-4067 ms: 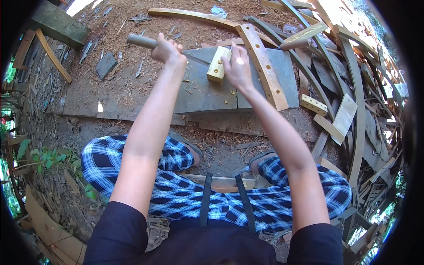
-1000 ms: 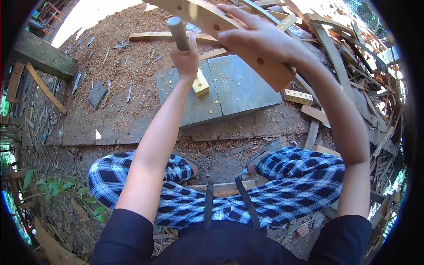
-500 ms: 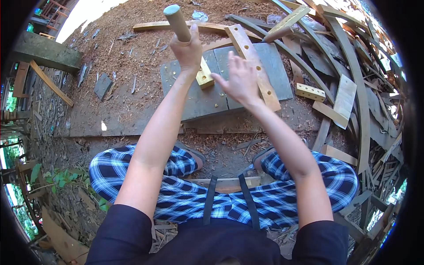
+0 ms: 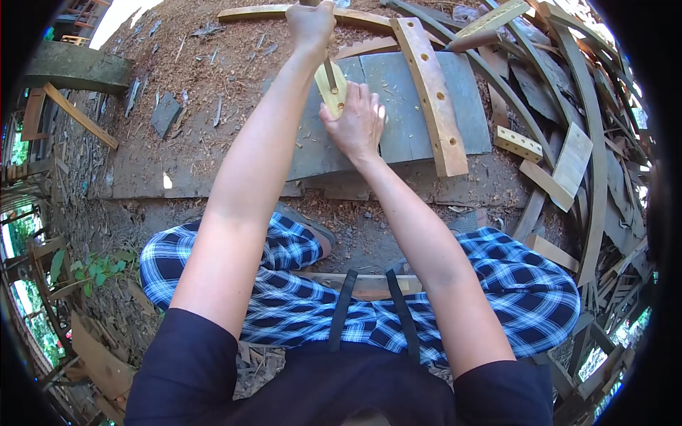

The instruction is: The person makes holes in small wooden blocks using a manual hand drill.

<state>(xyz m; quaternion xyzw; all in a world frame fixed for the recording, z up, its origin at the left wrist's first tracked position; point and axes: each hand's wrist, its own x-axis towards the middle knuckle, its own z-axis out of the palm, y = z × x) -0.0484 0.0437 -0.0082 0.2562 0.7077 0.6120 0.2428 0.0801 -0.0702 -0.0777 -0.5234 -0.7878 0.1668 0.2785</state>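
My left hand (image 4: 310, 28) is wrapped round the handle of a chisel, whose top lies at the upper edge of the view. Its dark blade (image 4: 329, 74) points down at a hole in a small pale-yellow wooden block (image 4: 340, 105). Thumb on one side and fingers on the other, my right hand (image 4: 356, 121) grips the near end of that block, hiding part of it. The block lies on a grey wooden board (image 4: 406, 124). Right of my right hand, a long piece of wood with several round holes (image 4: 435, 96) rests across the board.
A brown wooden handle (image 4: 472, 40) lies at the board's far right corner. Beside the board is another small holed block (image 4: 518, 144). Curved wooden strips (image 4: 590, 135) and offcuts pile up on the right. Wood shavings (image 4: 220, 78) cover the ground at left.
The right hand has moved from open above the board to holding the block. The left hand has moved up and away, with the chisel's blade now showing over the block. The view has shifted slightly.
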